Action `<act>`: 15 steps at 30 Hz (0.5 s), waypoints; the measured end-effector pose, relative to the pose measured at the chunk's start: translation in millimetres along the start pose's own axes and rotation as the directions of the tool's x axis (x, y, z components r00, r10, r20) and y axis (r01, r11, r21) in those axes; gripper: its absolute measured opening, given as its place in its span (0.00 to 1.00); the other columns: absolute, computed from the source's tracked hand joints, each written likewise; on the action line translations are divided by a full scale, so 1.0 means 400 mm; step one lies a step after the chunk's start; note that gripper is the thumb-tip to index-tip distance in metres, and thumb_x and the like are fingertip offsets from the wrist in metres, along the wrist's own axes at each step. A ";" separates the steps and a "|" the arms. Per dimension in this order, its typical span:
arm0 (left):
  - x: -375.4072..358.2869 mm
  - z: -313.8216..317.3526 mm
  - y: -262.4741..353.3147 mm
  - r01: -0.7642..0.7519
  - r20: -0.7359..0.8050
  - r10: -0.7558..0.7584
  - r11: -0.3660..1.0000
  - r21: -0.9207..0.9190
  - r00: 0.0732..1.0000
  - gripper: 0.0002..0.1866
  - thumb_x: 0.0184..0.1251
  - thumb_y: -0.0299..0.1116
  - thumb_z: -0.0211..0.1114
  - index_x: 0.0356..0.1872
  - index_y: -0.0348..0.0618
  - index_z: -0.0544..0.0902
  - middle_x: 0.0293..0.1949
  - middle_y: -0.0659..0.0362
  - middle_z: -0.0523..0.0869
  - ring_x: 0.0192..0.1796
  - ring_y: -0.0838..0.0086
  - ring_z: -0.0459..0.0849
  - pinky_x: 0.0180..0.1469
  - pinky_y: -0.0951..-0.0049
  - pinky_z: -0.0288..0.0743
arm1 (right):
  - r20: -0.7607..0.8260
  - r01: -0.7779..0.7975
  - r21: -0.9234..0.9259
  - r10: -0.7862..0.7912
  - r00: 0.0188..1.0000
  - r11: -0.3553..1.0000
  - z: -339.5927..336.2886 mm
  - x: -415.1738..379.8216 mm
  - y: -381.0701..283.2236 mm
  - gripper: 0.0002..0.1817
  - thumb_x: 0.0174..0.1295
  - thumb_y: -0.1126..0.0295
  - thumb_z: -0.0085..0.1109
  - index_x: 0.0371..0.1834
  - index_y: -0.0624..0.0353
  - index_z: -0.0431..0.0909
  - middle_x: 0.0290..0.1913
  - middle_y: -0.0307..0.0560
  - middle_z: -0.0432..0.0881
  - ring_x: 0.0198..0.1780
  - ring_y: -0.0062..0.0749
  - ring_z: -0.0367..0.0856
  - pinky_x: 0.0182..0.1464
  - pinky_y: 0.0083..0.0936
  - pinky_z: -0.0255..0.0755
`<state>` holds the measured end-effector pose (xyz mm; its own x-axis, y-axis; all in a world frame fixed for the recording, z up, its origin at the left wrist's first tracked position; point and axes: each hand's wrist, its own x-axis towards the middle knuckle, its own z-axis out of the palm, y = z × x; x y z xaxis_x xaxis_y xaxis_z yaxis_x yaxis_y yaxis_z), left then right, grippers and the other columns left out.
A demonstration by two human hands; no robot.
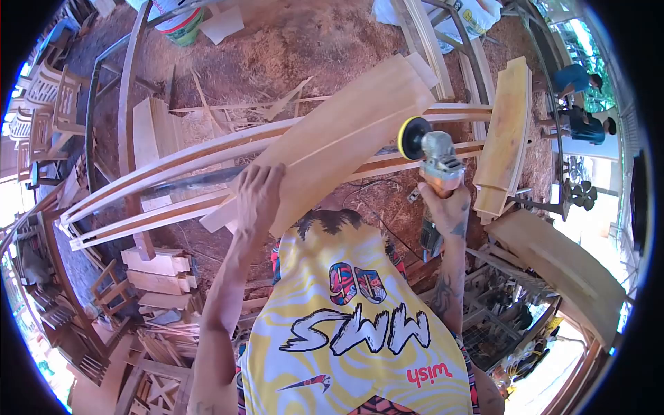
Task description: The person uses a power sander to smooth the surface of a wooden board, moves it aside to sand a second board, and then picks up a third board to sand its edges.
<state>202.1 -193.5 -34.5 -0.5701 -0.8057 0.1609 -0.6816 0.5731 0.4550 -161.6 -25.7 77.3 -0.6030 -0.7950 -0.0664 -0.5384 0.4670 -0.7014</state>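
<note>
My right hand [446,203] is wrapped around the body of an angle grinder [443,158]. A round disc [414,138] with a yellow edge is fitted to the grinder and stands just off the right side of a wide wooden board [346,135]. The board lies slantwise across long curved wooden strips, with a pale line running along its face. Near the board's lower left end, my left hand [257,194] grips it, fingers bent over the top face. The thumb is hidden from view.
Stacked boards [503,138] lie to the right, above a broad curved panel [560,266]. Long curved strips [187,149] rest on a frame. Wooden chairs [55,104] stand at far left. Sawdust covers the floor [277,41]. Two people [584,124] are in the right background.
</note>
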 end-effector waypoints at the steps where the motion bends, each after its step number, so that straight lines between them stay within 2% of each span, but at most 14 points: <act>1: 0.010 0.001 -0.005 0.018 -0.005 -0.018 1.000 -0.001 1.000 0.18 0.70 0.28 0.74 0.60 0.43 0.89 0.64 0.51 0.85 0.67 0.50 0.83 0.66 0.50 0.78 | 0.016 0.017 0.001 -0.017 1.000 1.000 0.021 0.003 -0.005 0.27 0.61 0.64 0.82 0.61 0.63 0.87 0.50 0.57 0.96 0.51 0.45 0.97 0.57 0.40 0.87; 3: 0.027 0.004 -0.004 -0.007 -0.155 0.012 0.999 0.032 0.988 0.17 0.72 0.29 0.73 0.60 0.45 0.89 0.65 0.50 0.85 0.67 0.50 0.83 0.67 0.50 0.78 | 0.041 0.045 0.008 -0.046 0.998 0.999 0.073 0.009 -0.024 0.27 0.61 0.63 0.83 0.60 0.64 0.88 0.49 0.59 0.96 0.52 0.47 0.97 0.57 0.41 0.87; 4: 0.029 0.002 0.001 0.022 -0.179 -0.018 1.000 0.022 0.984 0.17 0.73 0.29 0.73 0.60 0.45 0.89 0.65 0.50 0.85 0.68 0.50 0.82 0.68 0.49 0.77 | 0.087 0.054 -0.041 -0.050 0.995 0.998 0.080 0.010 -0.078 0.28 0.60 0.61 0.83 0.60 0.64 0.87 0.47 0.62 0.95 0.52 0.54 0.97 0.55 0.44 0.88; 7: 0.033 -0.001 -0.003 0.123 -0.261 -0.116 0.992 0.010 0.958 0.17 0.75 0.30 0.72 0.62 0.46 0.89 0.68 0.50 0.84 0.69 0.50 0.82 0.72 0.47 0.73 | 0.253 0.093 -0.105 -0.064 0.965 0.990 0.142 0.016 -0.113 0.27 0.60 0.61 0.83 0.57 0.64 0.87 0.47 0.65 0.94 0.50 0.61 0.96 0.53 0.47 0.88; 8: 0.023 0.006 -0.012 0.170 -0.293 -0.157 0.985 0.018 0.943 0.18 0.76 0.30 0.71 0.63 0.46 0.88 0.69 0.50 0.84 0.70 0.49 0.81 0.73 0.46 0.72 | 0.279 0.171 -0.102 -0.137 0.951 0.980 0.162 0.015 -0.129 0.26 0.60 0.59 0.81 0.55 0.65 0.86 0.45 0.67 0.93 0.49 0.67 0.95 0.51 0.53 0.88; 9: 0.019 0.015 -0.022 0.215 -0.326 -0.197 0.976 0.021 0.925 0.18 0.76 0.31 0.71 0.64 0.45 0.87 0.69 0.49 0.84 0.70 0.49 0.81 0.75 0.45 0.70 | 0.319 0.187 -0.122 -0.140 0.937 0.975 0.183 0.015 -0.145 0.26 0.60 0.59 0.82 0.54 0.65 0.87 0.44 0.67 0.93 0.48 0.67 0.95 0.50 0.52 0.88; 12: 0.014 0.037 -0.050 0.376 -0.328 -0.344 0.926 0.036 0.879 0.20 0.79 0.34 0.68 0.68 0.43 0.85 0.68 0.49 0.85 0.71 0.50 0.82 0.76 0.46 0.69 | 0.434 0.243 -0.193 -0.139 0.890 0.951 0.223 0.014 -0.158 0.27 0.57 0.61 0.83 0.54 0.67 0.85 0.42 0.70 0.92 0.48 0.70 0.93 0.48 0.52 0.87; 15: 0.019 0.046 -0.056 0.384 -0.255 -0.361 0.922 0.045 0.897 0.21 0.81 0.36 0.65 0.70 0.43 0.84 0.67 0.48 0.87 0.71 0.52 0.82 0.75 0.47 0.69 | 0.432 0.225 -0.212 -0.116 0.894 0.951 0.225 0.020 -0.179 0.28 0.57 0.61 0.83 0.55 0.67 0.85 0.41 0.70 0.92 0.48 0.70 0.93 0.47 0.53 0.87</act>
<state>204.8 -209.6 -59.8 -0.1477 -0.9679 0.2036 -0.8681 0.2255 0.4422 -74.7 -100.3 63.0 -0.2223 -0.9324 -0.2849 -0.7725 0.3467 -0.5320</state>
